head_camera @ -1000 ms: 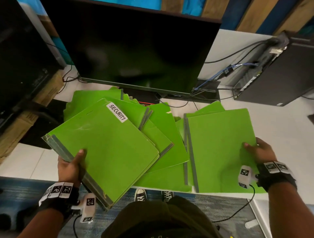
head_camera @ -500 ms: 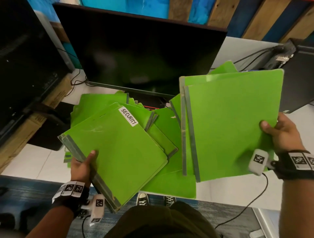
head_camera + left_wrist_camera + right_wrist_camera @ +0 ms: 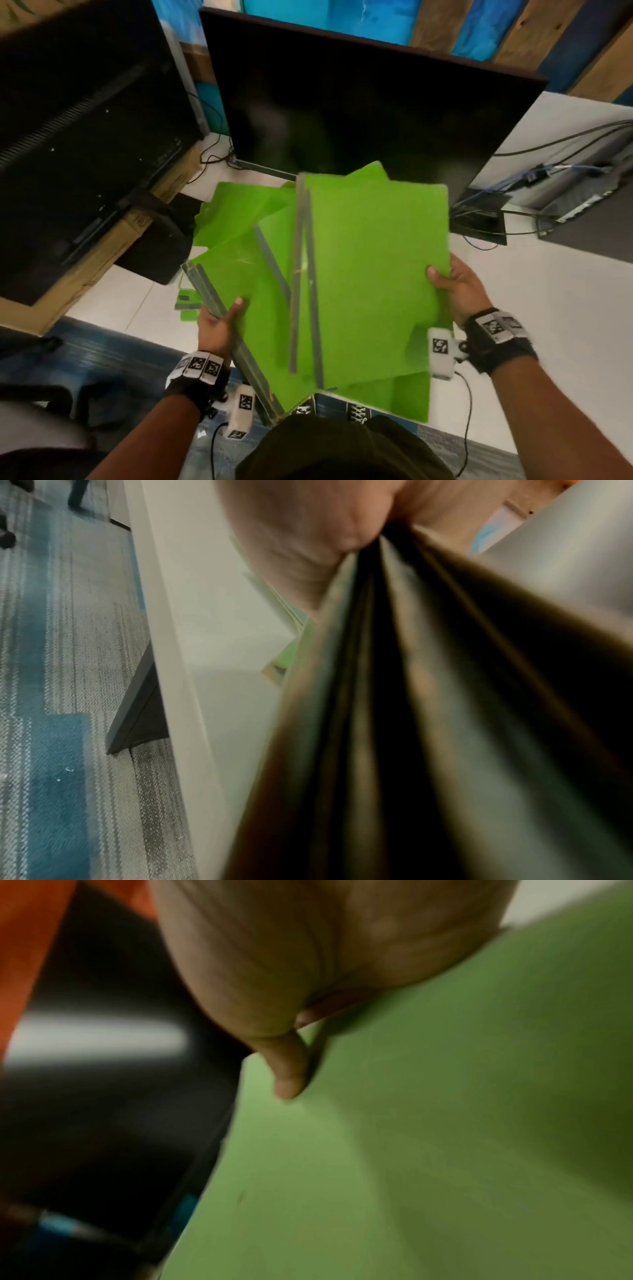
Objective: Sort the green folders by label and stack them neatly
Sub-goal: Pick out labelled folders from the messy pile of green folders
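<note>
White tabletop (image 3: pixel 548 308) strewn with green folders (image 3: pixel 239 209); right hand (image 3: pixel 459 287), gripping a folder bundle (image 3: pixel 376 274), swung from the right over the left hand (image 3: pixel 217 325)'s clutched stack (image 3: pixel 260 308) — merging likely next.

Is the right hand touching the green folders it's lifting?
Touching. In the head view the right hand grips the edge of the lifted green folders, thumb on top. The right wrist view shows a fingertip pressed on the green cover.
</note>
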`<move>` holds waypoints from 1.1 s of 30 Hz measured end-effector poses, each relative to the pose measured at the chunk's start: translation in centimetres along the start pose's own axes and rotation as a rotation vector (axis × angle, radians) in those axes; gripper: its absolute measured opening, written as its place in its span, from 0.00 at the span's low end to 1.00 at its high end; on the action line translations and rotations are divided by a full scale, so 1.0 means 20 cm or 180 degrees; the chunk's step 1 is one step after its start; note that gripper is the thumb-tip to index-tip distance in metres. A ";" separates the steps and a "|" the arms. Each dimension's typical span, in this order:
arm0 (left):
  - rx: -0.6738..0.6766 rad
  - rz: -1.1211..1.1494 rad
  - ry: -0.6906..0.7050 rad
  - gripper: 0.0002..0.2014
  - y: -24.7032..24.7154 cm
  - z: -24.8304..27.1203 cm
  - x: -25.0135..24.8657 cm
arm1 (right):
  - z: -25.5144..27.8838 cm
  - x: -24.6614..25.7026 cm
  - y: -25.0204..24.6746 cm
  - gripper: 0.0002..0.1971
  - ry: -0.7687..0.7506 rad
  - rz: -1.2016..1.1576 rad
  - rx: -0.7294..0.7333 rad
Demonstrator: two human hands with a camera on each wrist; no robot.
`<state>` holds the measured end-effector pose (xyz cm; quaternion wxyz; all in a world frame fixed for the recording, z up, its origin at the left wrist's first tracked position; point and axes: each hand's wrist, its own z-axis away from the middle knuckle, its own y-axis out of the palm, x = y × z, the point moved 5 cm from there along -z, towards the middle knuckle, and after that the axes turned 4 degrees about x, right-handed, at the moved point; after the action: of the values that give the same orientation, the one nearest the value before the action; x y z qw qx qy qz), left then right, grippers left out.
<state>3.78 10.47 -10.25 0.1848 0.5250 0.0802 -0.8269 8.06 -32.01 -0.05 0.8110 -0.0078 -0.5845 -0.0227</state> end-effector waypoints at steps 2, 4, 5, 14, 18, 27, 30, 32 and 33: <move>-0.0036 -0.0117 0.0018 0.13 0.00 0.02 0.00 | -0.06 -0.17 0.06 0.15 0.0311 0.0752 -0.0122; -0.0099 -0.0270 -0.0021 0.16 -0.01 0.03 0.01 | -0.11 -0.30 0.11 0.16 0.0543 0.1632 -0.0294; -0.0123 -0.0345 -0.0020 0.19 -0.01 0.04 0.00 | -0.12 -0.35 0.13 0.17 0.0660 0.1825 -0.0393; -0.0170 -0.0406 0.0025 0.43 -0.03 0.05 -0.03 | -0.29 -0.21 0.21 0.14 0.0586 0.1207 -0.0340; -0.0122 -0.0537 0.0096 0.24 -0.02 0.07 -0.08 | -0.36 -0.27 0.24 0.33 0.0954 0.1296 0.0045; -0.0223 -0.0466 -0.0091 0.30 -0.01 0.07 -0.09 | -0.44 -0.07 0.37 0.32 0.0552 0.1914 -0.0137; -0.0287 -0.0499 -0.0099 0.27 -0.01 0.07 -0.09 | -0.46 -0.07 0.42 0.30 0.0534 0.2231 0.0176; -0.0338 -0.0524 -0.0095 0.15 0.00 0.07 -0.10 | -0.45 -0.12 0.51 0.29 0.0534 0.2221 0.0375; -0.0312 -0.0511 -0.0075 0.11 0.00 0.08 -0.11 | -0.44 -0.15 0.56 0.29 0.0554 0.2158 0.0454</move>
<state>3.33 10.43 -7.55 0.1444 0.4975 0.1602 -0.8402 15.94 -21.08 -5.42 0.8178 -0.1427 -0.4774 0.2880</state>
